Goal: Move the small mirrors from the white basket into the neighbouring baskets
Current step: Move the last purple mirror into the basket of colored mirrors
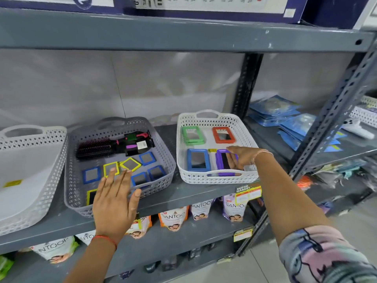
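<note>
Grey metal shelving (pixel 183 193) carries three baskets in a row, and nearest the camera the left hand (pixel 114 203) hovers flat and empty, fingers spread, over the front of the grey basket (pixel 163 160) among small square mirrors (pixel 130 164). Farther right, the right hand (pixel 242 158) reaches into the white basket (pixel 216 176), fingers curled onto the purple-framed mirror (pixel 221 162), which lies front-to-back beside the blue-framed mirror (pixel 199 160). I judge the right hand nearer to lift it leftward; green (pixel 192 135) and orange (pixel 223 135) mirrors lie behind.
</note>
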Demonstrator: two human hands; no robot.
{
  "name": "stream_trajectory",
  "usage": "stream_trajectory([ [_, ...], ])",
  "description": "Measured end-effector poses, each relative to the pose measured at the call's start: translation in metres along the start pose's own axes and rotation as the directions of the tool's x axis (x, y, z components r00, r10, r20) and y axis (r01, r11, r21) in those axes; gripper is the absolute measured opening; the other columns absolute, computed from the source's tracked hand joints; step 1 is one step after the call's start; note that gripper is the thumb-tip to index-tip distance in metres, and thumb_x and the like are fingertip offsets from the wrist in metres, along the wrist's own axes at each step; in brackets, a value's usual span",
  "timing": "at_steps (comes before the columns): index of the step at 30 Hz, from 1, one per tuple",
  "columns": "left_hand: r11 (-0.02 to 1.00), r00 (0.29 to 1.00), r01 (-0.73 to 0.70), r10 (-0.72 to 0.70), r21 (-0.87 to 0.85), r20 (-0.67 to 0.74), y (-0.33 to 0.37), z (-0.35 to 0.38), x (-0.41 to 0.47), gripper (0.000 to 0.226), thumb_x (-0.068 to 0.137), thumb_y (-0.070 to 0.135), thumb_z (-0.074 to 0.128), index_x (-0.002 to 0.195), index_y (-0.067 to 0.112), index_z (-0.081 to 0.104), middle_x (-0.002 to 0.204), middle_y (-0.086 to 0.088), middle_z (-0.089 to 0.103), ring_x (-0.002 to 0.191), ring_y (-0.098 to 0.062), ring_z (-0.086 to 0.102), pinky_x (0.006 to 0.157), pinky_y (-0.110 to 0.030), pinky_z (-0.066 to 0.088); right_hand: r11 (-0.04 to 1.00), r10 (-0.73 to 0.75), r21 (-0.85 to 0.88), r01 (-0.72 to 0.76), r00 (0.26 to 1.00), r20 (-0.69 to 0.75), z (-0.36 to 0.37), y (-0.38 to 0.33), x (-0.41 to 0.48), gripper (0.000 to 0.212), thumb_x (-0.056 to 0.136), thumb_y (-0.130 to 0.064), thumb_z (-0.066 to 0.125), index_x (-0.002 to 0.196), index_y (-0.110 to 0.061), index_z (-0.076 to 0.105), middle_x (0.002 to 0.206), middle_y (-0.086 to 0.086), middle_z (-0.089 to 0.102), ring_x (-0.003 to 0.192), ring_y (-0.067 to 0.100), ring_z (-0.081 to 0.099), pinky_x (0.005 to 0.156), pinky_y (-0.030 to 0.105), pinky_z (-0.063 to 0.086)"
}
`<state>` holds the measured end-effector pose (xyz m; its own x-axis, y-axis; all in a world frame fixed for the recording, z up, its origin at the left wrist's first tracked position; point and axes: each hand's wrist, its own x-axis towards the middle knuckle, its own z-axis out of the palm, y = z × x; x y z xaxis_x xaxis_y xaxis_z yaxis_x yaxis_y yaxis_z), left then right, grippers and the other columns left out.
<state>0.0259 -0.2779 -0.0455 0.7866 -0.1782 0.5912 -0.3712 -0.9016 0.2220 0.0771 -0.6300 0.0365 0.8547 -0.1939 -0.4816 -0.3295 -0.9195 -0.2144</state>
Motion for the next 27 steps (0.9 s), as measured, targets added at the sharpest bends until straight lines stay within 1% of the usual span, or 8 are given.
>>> stream_trajectory([
  [2, 1.000, 1.000, 0.002, -0.002, 0.003, -0.008, 0.000, 0.001, 0.000, 0.071, 0.097, 0.049, 0.016, 0.119, -0.004, 0.057, 0.117, -0.024, 0.061, 0.124, -0.036, 0.042, 0.105, -0.043, 0.021, 1.000, 0.008, -0.016, -0.007, 0.999, 0.034, 0.001, 0.000, 0.001, 0.059, 0.082, 0.007, 0.042, 0.139, -0.003, 0.030, 0.141, 0.020, 0.046, 0.127, 0.030, 0.048, 0.098, 0.039, 0.047],
  [5, 1.000, 1.000, 0.002, -0.002, 0.002, -0.012, 0.000, 0.001, 0.000, 0.071, 0.097, 0.049, 0.015, 0.119, -0.004, 0.057, 0.117, -0.024, 0.061, 0.124, -0.036, 0.041, 0.105, -0.043, 0.021, 1.000, -0.003, 0.027, 0.001, 0.998, 0.062, 0.004, 0.002, 0.002, 0.064, 0.080, 0.010, 0.043, 0.140, -0.007, 0.030, 0.143, 0.016, 0.046, 0.127, 0.023, 0.048, 0.098, 0.030, 0.043],
  [7, 1.000, 1.000, 0.000, 0.000, 0.001, -0.014, -0.001, 0.002, 0.000, 0.071, 0.097, 0.049, 0.015, 0.119, -0.004, 0.057, 0.118, -0.024, 0.061, 0.124, -0.036, 0.042, 0.105, -0.043, 0.021, 1.000, 0.001, 0.015, -0.002, 0.999, 0.048, 0.003, 0.001, 0.002, 0.065, 0.082, 0.008, 0.044, 0.142, -0.010, 0.027, 0.144, 0.014, 0.044, 0.129, 0.024, 0.045, 0.109, 0.036, 0.039],
  [10, 1.000, 1.000, 0.002, -0.002, 0.006, -0.020, -0.001, 0.002, 0.000, 0.071, 0.097, 0.049, 0.016, 0.119, -0.004, 0.057, 0.117, -0.024, 0.061, 0.123, -0.037, 0.042, 0.105, -0.043, 0.021, 0.999, -0.001, 0.050, -0.004, 0.994, 0.109, 0.003, 0.001, 0.001, 0.078, 0.081, 0.013, 0.040, 0.148, -0.014, 0.013, 0.138, 0.009, 0.048, 0.119, 0.018, 0.050, 0.105, 0.033, 0.039],
  [14, 1.000, 1.000, 0.006, -0.006, 0.012, -0.016, 0.000, 0.001, 0.000, 0.071, 0.097, 0.049, 0.016, 0.118, -0.004, 0.057, 0.117, -0.024, 0.061, 0.123, -0.037, 0.043, 0.105, -0.042, 0.021, 0.999, -0.030, -0.026, 0.032, 0.996, 0.078, 0.003, 0.000, 0.002, 0.077, 0.085, 0.010, 0.039, 0.149, -0.016, 0.006, 0.159, -0.001, 0.008, 0.139, 0.022, 0.032, 0.114, 0.037, 0.032],
  [18, 1.000, 1.000, 0.008, -0.008, 0.009, -0.011, -0.001, 0.002, 0.000, 0.072, 0.097, 0.049, 0.015, 0.119, -0.005, 0.057, 0.117, -0.024, 0.061, 0.123, -0.037, 0.043, 0.106, -0.040, 0.019, 0.998, -0.040, -0.042, 0.041, 0.999, 0.025, -0.004, 0.008, 0.002, 0.087, 0.082, -0.004, 0.062, 0.149, -0.017, 0.009, 0.160, 0.002, 0.005, 0.145, 0.024, 0.015, 0.118, 0.036, 0.023],
  [23, 1.000, 1.000, 0.002, -0.002, -0.001, -0.020, 0.000, 0.002, 0.000, 0.071, 0.097, 0.048, 0.015, 0.118, -0.005, 0.058, 0.117, -0.024, 0.061, 0.124, -0.037, 0.042, 0.106, -0.042, 0.021, 0.993, 0.033, 0.116, 0.006, 0.942, -0.334, -0.001, -0.002, -0.001, 0.061, 0.081, -0.035, 0.068, 0.129, -0.005, 0.046, 0.130, 0.015, 0.056, 0.119, 0.031, 0.052, 0.097, 0.035, 0.042],
  [27, 1.000, 1.000, -0.002, 0.002, 0.000, -0.015, 0.000, 0.001, 0.000, 0.071, 0.097, 0.048, 0.015, 0.118, -0.005, 0.058, 0.117, -0.024, 0.061, 0.123, -0.037, 0.043, 0.106, -0.042, 0.020, 0.975, 0.171, 0.181, -0.128, 0.953, -0.250, 0.010, -0.018, -0.002, 0.052, 0.082, -0.043, 0.065, 0.112, -0.003, 0.050, 0.098, 0.011, 0.059, 0.092, 0.027, 0.058, 0.069, 0.028, 0.042],
])
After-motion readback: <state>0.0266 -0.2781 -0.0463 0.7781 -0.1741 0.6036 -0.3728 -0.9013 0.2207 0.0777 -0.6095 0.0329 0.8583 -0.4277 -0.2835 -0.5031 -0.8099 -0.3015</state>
